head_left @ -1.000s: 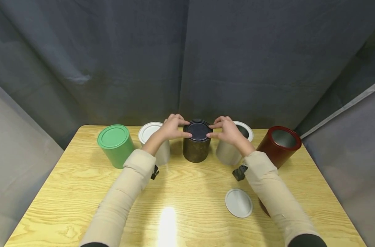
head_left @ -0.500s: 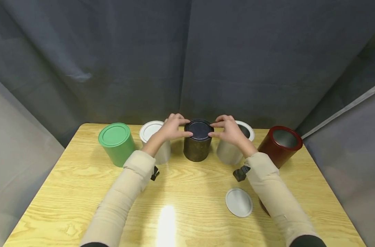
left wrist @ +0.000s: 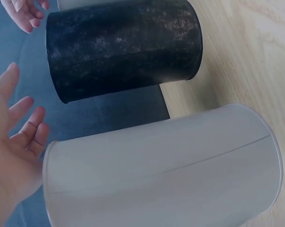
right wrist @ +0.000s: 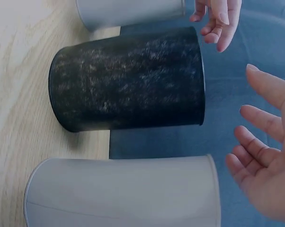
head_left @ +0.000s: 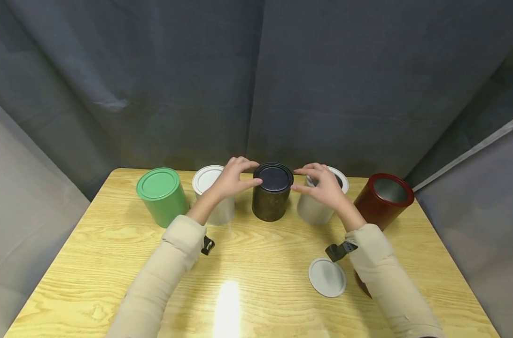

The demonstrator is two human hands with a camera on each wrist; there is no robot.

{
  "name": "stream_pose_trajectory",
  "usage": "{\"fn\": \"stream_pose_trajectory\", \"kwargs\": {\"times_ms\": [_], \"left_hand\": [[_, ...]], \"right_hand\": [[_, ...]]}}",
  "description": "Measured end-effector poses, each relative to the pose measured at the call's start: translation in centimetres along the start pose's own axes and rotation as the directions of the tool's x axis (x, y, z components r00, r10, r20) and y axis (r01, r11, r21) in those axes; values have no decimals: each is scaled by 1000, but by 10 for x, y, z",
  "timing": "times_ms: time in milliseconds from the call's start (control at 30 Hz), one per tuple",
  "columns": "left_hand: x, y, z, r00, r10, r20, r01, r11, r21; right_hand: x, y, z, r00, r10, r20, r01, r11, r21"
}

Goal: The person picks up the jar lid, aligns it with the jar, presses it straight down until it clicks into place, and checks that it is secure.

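A black can (head_left: 270, 206) with its black lid (head_left: 274, 178) on top stands upright at the back middle. My left hand (head_left: 234, 179) hovers at the can's left, fingers spread and thumb tip overlapping the rim in the head view. In the left wrist view those fingers (left wrist: 26, 135) are apart from the can. My right hand (head_left: 324, 186) is on the other side, relaxed and clear of the lid, partly over an uncovered white can (head_left: 313, 210). From the right wrist, a gap shows between the fingers and the black can (right wrist: 128, 80). Neither hand holds anything.
A lidded white can (head_left: 206, 176) and a lidded green can (head_left: 162, 204) stand at left. An uncovered dark red can (head_left: 372, 206) stands at right. A pale round lid (head_left: 326, 278) lies nearer me, beside a dark red edge (head_left: 361, 284) mostly hidden by my sleeve.
My fingers were on the black lid's rim on both sides. Both hands have since let go and drawn apart, the right one moving farther outward. The black can stays in place.
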State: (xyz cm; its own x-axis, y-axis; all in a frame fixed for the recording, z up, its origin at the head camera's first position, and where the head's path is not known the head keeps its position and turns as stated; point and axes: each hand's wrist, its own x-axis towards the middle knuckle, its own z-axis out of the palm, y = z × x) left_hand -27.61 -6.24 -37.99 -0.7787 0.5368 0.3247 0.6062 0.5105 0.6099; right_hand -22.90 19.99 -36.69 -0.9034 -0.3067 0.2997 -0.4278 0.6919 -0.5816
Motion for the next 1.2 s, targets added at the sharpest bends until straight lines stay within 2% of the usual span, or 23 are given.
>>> {"fn": "stream_pose_trajectory", "kwargs": {"times_ms": [167,567,1000,1200], "left_hand": [[-8,4,1,999,25,-30,-26,999,-36],[-27,15,11,994,82,-66,-87,994,-66],[-43,28,21,995,82,-57,-90,986,-144],[-47,35,29,990,121,-72,-130,983,-131]], "right_hand": [[-8,-3,0,999,-35,-2,35,999,0],[-30,-6,-1,998,-57,-17,57,998,1],[-54,1,-6,997,-80,-13,80,997,17],[-68,6,-7,994,-97,-46,98,995,1]]}}
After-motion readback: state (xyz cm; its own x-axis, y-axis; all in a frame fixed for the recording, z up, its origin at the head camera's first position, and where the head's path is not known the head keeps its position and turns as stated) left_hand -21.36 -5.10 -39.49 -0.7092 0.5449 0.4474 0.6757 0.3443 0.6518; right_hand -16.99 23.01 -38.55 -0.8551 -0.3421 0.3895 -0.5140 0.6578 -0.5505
